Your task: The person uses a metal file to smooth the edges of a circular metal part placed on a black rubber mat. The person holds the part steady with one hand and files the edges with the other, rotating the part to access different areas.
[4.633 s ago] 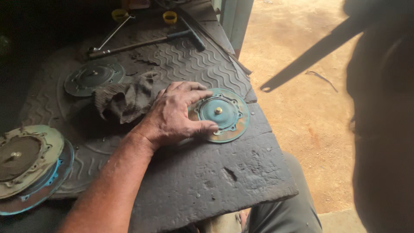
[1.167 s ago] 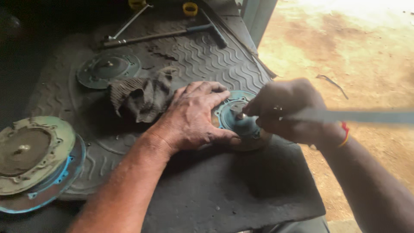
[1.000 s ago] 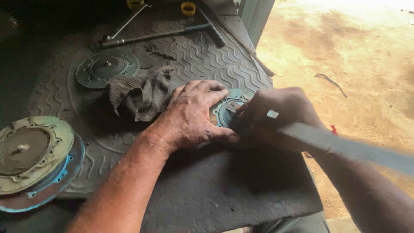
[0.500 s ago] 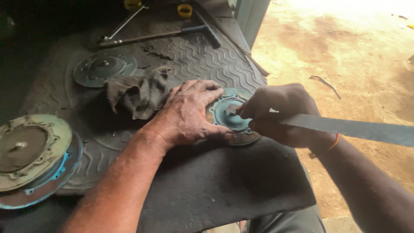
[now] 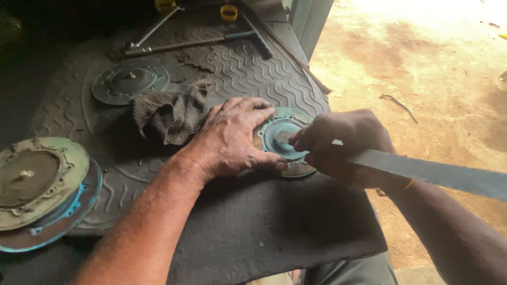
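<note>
A round blue-green metal disc (image 5: 280, 134) lies on a black ribbed rubber mat (image 5: 248, 68). My left hand (image 5: 232, 137) presses flat on the disc's left side, fingers spread over its rim. My right hand (image 5: 343, 145) grips a long flat metal blade (image 5: 433, 171) whose free end runs off to the right; the fist rests on the disc's right edge. The blade's working end is hidden under my fingers.
A crumpled dark rag (image 5: 169, 113) lies just left of my left hand. Another round disc (image 5: 129, 82) sits further back. Stacked larger discs (image 5: 37, 184) are at the left edge. A long-handled hammer (image 5: 200, 42) lies at the back. Bare dirt ground (image 5: 422, 68) lies to the right.
My right hand came in with the blade and settled on the disc's right edge. The blade swung from pointing down-right to nearly level. My left hand stayed pressed on the disc.
</note>
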